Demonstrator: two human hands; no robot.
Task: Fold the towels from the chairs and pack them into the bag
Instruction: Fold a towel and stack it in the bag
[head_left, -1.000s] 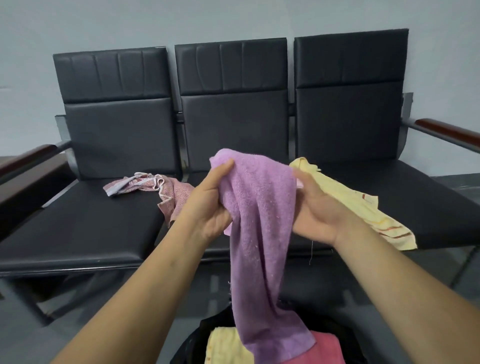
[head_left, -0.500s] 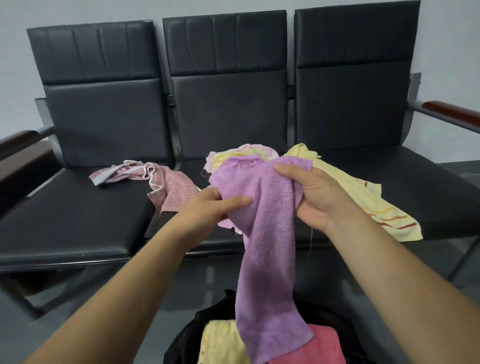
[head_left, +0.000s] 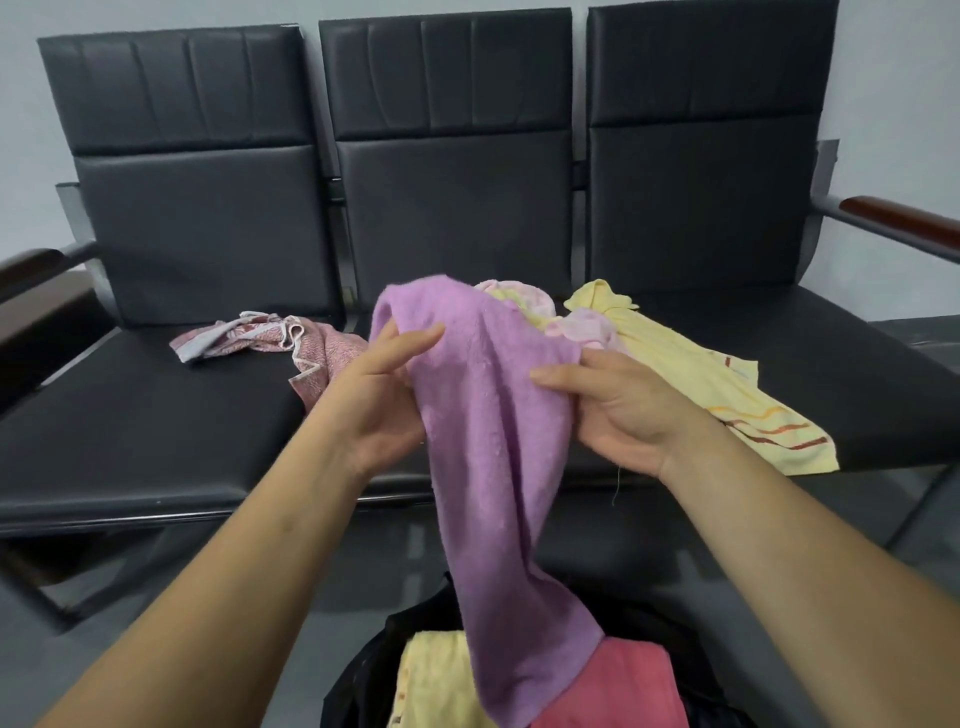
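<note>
Towel (head_left: 488, 441), purple, hangs over the black bag (head_left: 363, 675), its lower end over the folded towels (head_left: 623, 680) inside. Left hand (head_left: 379, 400) grips its upper left edge; right hand (head_left: 618, 410) pinches the right edge, thumb in front. Loose towels (head_left: 701, 374) lie on the chairs (head_left: 156, 415) behind.

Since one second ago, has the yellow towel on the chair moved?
No. The yellow towel still lies on the right seat, with its striped end over the front edge; only the view has shifted.
</note>
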